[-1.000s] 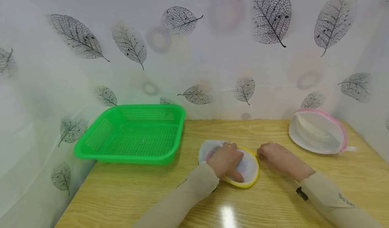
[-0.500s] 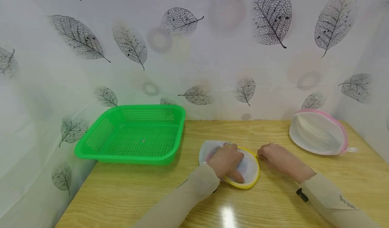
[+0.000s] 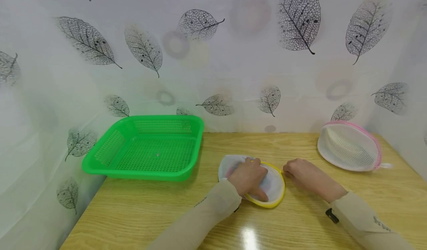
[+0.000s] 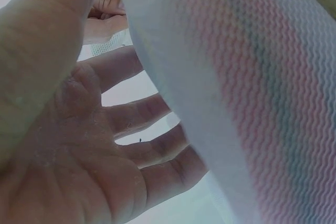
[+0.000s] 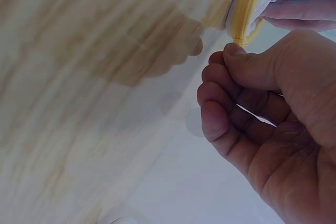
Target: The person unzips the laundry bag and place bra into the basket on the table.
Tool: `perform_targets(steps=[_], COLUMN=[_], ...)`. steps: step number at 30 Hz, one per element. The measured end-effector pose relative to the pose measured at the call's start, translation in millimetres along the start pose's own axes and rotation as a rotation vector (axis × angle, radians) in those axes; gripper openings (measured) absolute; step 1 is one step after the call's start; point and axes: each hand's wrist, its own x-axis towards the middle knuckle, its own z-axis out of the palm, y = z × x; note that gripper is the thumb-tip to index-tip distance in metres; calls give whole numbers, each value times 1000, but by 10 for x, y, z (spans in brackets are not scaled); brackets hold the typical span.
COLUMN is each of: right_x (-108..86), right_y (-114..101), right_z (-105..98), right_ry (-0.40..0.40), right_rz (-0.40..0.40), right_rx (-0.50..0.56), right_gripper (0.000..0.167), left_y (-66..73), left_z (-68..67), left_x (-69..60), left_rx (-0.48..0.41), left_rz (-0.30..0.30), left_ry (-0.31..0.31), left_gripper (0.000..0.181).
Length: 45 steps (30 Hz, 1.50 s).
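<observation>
A round white mesh laundry bag [image 3: 273,187] with a yellow zipper edge [image 5: 244,11] is on the table in the head view. Red and blue-green stripes show through its mesh in the left wrist view. My left hand [image 3: 248,177] grips the bag from above, thumb toward the near side and fingers toward the far side; the fingertips are hidden behind the bag [image 4: 252,87] in the left wrist view. At the bag's right edge, my right hand [image 3: 307,174] pinches the zipper's end between thumb and curled forefinger. The pull itself is mostly covered by the fingertips.
A green perforated basket [image 3: 140,175] stands at the left of the wooden table [image 3: 143,209]. Toward the back right lies another white mesh laundry bag [image 3: 347,146] with pink trim. A leaf-printed curtain [image 3: 240,65] hangs behind and along the sides.
</observation>
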Motion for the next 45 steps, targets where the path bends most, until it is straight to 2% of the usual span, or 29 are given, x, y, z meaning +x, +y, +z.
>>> perform_targets(steps=[18, 45], right_x=[-35, -67], right_y=[-1, -27], right_z=[16, 37], right_ry=[21, -1], right_rz=[-42, -11], right_rx=[-25, -23], right_gripper=[35, 35], left_y=[8, 10], left_z=[-2, -15], left_x=[5, 6], left_rx=[-7, 10], left_rz=[-5, -9], left_ry=[-3, -33], left_gripper=[62, 65])
